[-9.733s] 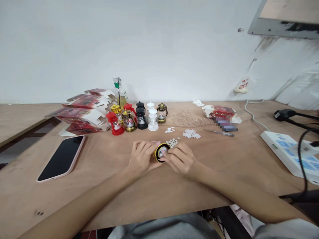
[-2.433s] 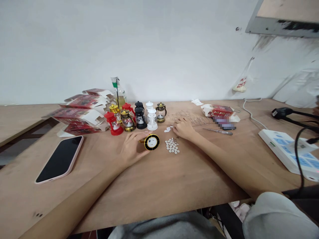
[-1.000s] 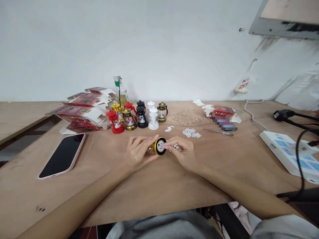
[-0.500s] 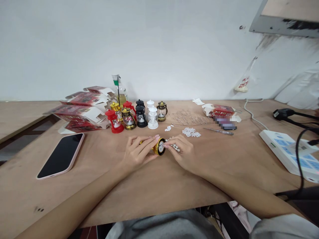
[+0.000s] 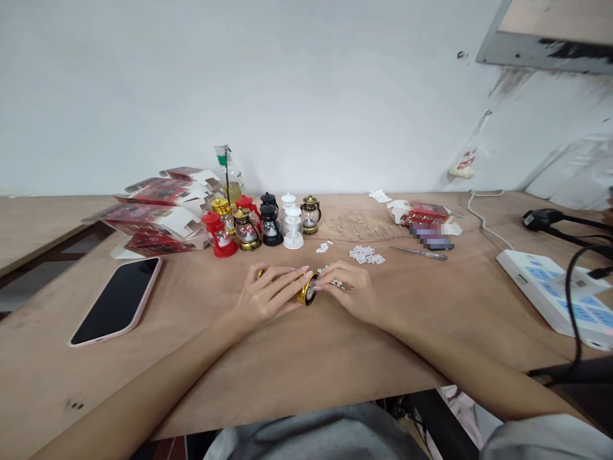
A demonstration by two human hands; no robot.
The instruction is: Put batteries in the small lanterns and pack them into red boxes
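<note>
Pink-cased, the phone (image 5: 115, 300) lies well to the left on the wooden table (image 5: 287, 370). Our left hand (image 5: 268, 297) curls around the gold lantern (image 5: 309, 291), holding it on its side low at the tabletop. Our right hand (image 5: 349, 292) pinches at its white base; whether the fingertips also hold a small part we cannot tell. We judge that something is being fitted into the base, and seating it calls for a steady, square press.
</note>
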